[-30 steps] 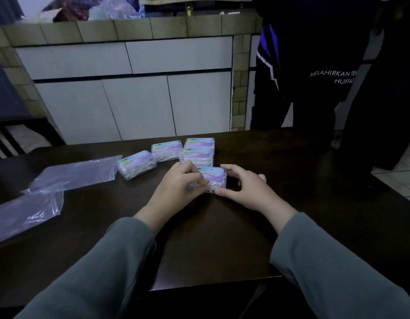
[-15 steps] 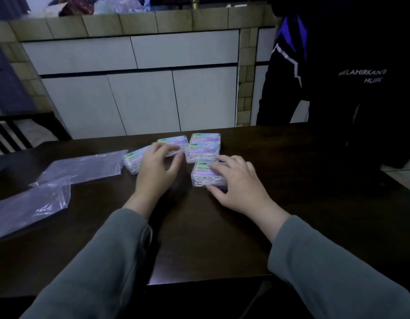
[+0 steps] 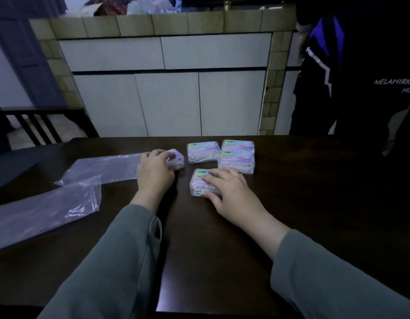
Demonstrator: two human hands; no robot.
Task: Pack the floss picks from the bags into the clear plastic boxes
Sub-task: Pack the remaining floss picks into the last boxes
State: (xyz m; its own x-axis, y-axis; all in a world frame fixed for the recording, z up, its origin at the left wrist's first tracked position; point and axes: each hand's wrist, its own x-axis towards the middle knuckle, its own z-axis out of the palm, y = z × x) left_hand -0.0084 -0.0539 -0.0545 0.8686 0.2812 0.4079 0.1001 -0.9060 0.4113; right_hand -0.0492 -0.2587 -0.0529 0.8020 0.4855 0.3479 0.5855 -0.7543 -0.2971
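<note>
A dark wooden table point(image 3: 314, 215) stands before white cabinet doors point(image 3: 169, 102) under a tiled counter. The left hand point(image 3: 154, 172) curls its grip around a clear plastic box point(image 3: 176, 158) at the table's far middle, fingers wrapped over its top. The right hand point(image 3: 231, 192) lies on the nearest box point(image 3: 199, 183), fingers fairly straight across the lid and thumb against the near edge. Three more filled boxes point(image 3: 236, 157) sit just beyond, two stacked. Two empty plastic bags point(image 3: 49, 210) lie flat to the left. A person in a dark jacket point(image 3: 360, 77) stands at the far right.
</note>
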